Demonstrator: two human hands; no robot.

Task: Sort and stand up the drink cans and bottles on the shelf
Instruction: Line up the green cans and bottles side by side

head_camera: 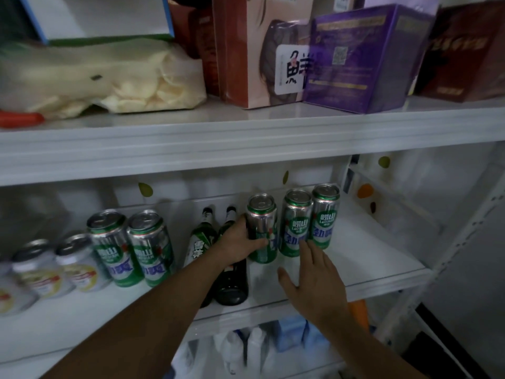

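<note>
On the middle white shelf three green-and-silver beer cans stand upright at the right. My left hand grips the leftmost of them. My right hand is open, fingers spread, with fingertips at the base of the middle can; the third can stands beside it. Two dark green bottles lie on their sides under my left wrist. Two more green cans stand left of centre. Several white-and-gold cans sit at the far left.
The upper shelf holds a bag of pale chips, a brown paper bag, a purple box and a dark red box. White plastic bottles stand on the shelf below. A white metal upright bounds the right side.
</note>
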